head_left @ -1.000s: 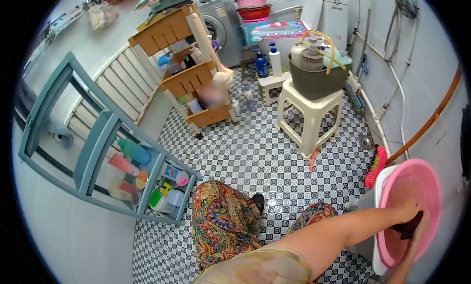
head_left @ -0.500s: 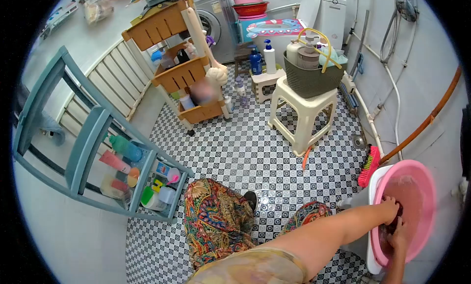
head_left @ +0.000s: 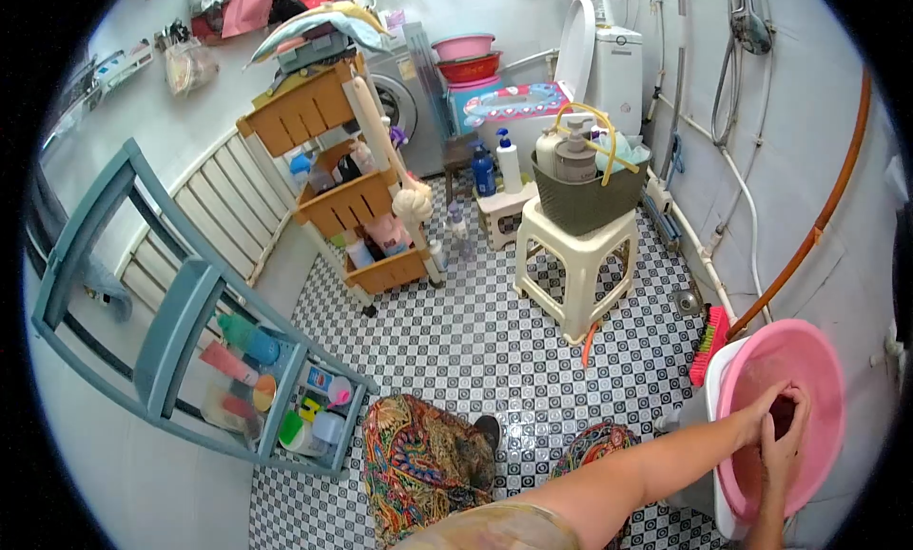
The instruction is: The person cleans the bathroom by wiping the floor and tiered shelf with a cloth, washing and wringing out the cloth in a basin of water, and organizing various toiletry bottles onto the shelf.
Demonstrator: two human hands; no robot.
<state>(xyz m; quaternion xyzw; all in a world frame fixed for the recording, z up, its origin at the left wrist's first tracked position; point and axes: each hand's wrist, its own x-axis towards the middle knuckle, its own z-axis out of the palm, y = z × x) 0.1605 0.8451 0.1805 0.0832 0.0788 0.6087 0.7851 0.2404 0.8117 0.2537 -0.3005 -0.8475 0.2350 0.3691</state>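
Inside a pink basin (head_left: pixel 825 360) at the right, both of my hands meet around a dark reddish-brown thing (head_left: pixel 783 417). It looks wet and soft, but its kind is not clear. My left hand (head_left: pixel 772 404), with the arm reaching across from the middle, curves over its far side. Coming up from the bottom edge, my right hand (head_left: pixel 782 447) wraps its near side. The fingers of both hands bend round the thing and partly hide it. Reddish water (head_left: pixel 747 464) lies in the basin below the hands.
The basin sits in a white tub (head_left: pixel 713 398). A pink brush (head_left: pixel 709 346) leans by the wall. Ahead is a cream stool (head_left: pixel 575 265) with a green basket (head_left: pixel 585 203) of bottles. Shelves stand at left: a blue-grey rack (head_left: pixel 181 312) and an orange-brown cart (head_left: pixel 357 203).
My hands have risen from lower in the basin and come together around the dark reddish thing. The whole view has tilted up slightly, so the room sits lower in the picture.
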